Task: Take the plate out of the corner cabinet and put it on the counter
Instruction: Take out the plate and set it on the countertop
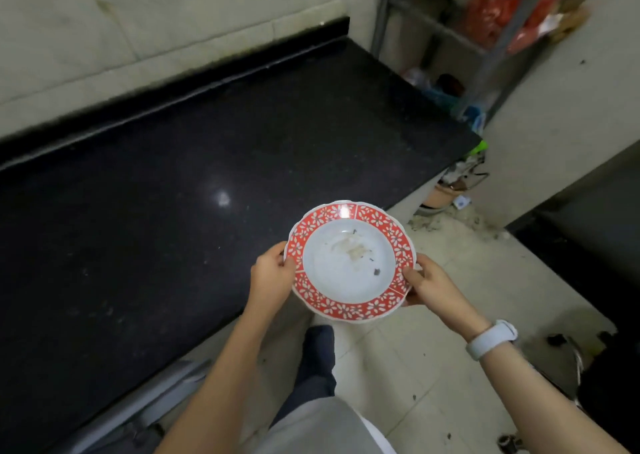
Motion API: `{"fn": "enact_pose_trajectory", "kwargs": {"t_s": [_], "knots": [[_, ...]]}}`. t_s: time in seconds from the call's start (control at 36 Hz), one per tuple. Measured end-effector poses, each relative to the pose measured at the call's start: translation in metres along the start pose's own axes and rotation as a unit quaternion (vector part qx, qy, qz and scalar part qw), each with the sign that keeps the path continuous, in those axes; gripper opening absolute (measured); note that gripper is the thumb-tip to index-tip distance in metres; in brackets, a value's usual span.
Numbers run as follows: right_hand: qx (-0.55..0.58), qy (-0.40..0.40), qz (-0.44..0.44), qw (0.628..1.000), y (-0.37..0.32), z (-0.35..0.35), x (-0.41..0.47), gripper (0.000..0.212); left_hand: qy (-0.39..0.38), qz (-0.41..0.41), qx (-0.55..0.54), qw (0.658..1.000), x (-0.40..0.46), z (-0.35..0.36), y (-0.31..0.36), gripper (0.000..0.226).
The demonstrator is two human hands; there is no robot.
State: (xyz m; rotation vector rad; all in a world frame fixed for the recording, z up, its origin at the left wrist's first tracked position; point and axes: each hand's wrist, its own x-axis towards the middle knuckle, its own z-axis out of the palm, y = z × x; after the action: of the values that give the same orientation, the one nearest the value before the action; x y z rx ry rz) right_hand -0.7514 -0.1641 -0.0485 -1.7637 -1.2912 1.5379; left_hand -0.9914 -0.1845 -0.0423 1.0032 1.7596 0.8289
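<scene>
Both forearms reached forward from the bottom of the view, the right one wearing a white wristband (491, 339). Below them showed a pale garment and a dark trouser leg over the light tiled floor (433, 367).

Further out, the left hand (272, 275) grasped the left side of the plate (349, 263), thumb lying over the red rim and the other fingers hidden beneath. The right hand (427, 285) grasped the opposite side in the same manner, thumb on top. The plate was white in the well with a red, flower-patterned border and a scalloped edge; a few dark specks and a pale smear lay in its middle. It was held roughly level in the air, its far-left part over the front edge of the counter (173, 228) and the rest over the floor. Whether any part touched the counter could not be told, though it appeared lifted clear.

Beyond the plate stretched the black, glossy counter with a light reflected on it, backed by a pale tiled wall (138, 20). At the far right stood a metal shelf rack (485, 55) holding red bags.

Judging by this, the plate was already out of the cabinet, which was not in view. What remained was to carry it leftward over the counter, lower it flat and let go.
</scene>
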Motion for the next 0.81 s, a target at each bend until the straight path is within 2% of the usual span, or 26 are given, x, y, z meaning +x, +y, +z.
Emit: {"fn": "enact_pose_trajectory", "kwargs": {"t_s": [0.17,0.42,0.56,0.81], "knots": [[0.005,0.032,0.005,0.999,-0.047,-0.030,0.075,0.029,-0.018,0.018,-0.011,1.000,0.087,0.016,0.050,0.014],[-0.032,0.038,0.026,0.998,-0.113,-0.066,0.169,0.017,-0.026,-0.001,-0.023,0.999,0.197,0.043,0.107,0.018],[-0.047,0.062,0.042,0.996,-0.127,-0.089,0.221,0.028,-0.024,-0.013,-0.019,0.999,0.237,0.063,0.131,0.020],[-0.057,0.025,0.006,0.998,-0.152,-0.139,0.331,0.018,0.039,-0.041,-0.046,0.997,0.303,0.111,0.164,0.019]]}}
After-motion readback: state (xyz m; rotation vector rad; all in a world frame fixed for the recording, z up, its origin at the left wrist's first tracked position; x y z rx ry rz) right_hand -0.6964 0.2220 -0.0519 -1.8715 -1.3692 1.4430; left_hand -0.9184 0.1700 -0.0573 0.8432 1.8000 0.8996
